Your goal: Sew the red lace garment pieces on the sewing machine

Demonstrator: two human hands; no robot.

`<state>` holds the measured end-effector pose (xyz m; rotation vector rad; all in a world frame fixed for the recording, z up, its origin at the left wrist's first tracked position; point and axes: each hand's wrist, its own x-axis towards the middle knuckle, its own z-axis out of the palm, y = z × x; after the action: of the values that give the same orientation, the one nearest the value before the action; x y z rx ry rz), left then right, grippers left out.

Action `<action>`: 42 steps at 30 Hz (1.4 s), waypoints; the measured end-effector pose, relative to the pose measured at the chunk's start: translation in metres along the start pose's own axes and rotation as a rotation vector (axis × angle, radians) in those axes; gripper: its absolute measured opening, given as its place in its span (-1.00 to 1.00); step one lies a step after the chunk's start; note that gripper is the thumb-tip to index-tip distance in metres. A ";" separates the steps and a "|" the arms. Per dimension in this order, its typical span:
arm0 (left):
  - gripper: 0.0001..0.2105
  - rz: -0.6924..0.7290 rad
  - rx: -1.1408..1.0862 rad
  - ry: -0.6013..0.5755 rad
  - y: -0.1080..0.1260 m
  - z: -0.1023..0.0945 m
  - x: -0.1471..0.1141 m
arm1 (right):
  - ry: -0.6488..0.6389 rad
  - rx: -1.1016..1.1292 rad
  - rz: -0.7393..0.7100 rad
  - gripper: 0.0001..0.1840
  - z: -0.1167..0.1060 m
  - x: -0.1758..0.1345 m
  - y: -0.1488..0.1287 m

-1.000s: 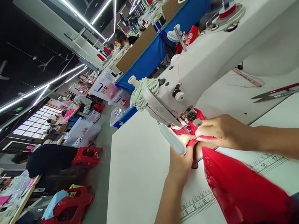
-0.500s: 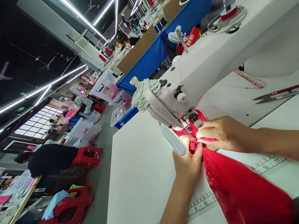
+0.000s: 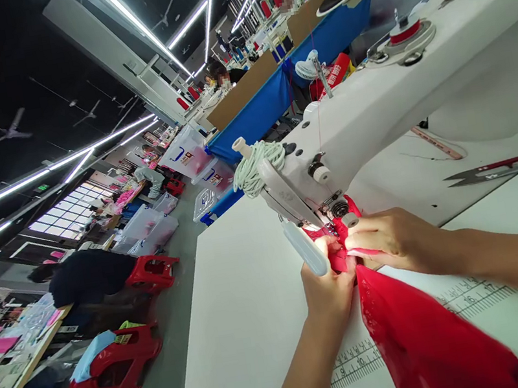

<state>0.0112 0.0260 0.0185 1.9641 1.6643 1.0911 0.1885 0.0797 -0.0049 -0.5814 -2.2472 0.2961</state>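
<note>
Red fabric (image 3: 422, 325) runs from under the needle area of a white sewing machine (image 3: 374, 116) down over the table's front edge. Just in front of the presser foot (image 3: 331, 228), my left hand (image 3: 328, 288) pinches the fabric between thumb and fingers. My right hand (image 3: 394, 241) is closed on the same fabric from the right, its fingertips close to the left thumb. A translucent plastic guard (image 3: 306, 249) hangs from the machine head and covers part of the left fingers. The fabric edges between my fingertips are partly hidden.
Red-handled thread snips (image 3: 505, 167) lie right of the machine, near a small wooden stick (image 3: 438, 142). Printed ruler scales (image 3: 354, 362) cross the white table (image 3: 227, 304). Pale cord (image 3: 259, 166) is wound on the machine head. Red stools (image 3: 119, 364) and a bent-over person (image 3: 90, 276) are at left.
The fingers have spread the fabric a little flatter before the presser foot, so more red shows between my hands. The whole view has shifted slightly.
</note>
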 end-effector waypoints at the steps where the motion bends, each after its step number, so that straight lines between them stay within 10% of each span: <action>1: -0.89 0.010 0.007 0.001 0.000 0.000 0.000 | 0.006 0.000 -0.002 -0.77 0.000 0.000 0.000; 23: -0.72 0.580 0.567 -0.067 0.002 -0.013 -0.008 | -0.136 -0.241 -0.189 -0.68 -0.010 -0.010 0.001; 31: -0.31 0.596 0.714 -0.238 0.013 -0.034 -0.015 | -0.134 -0.267 -0.191 -0.71 -0.008 -0.012 0.005; 42: -0.31 0.639 0.743 -0.250 0.003 -0.028 -0.018 | -0.194 -0.297 -0.153 -0.70 -0.008 -0.014 0.002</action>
<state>-0.0072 0.0021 0.0325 3.0910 1.4467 0.3369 0.2035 0.0751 -0.0089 -0.5480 -2.5302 -0.0645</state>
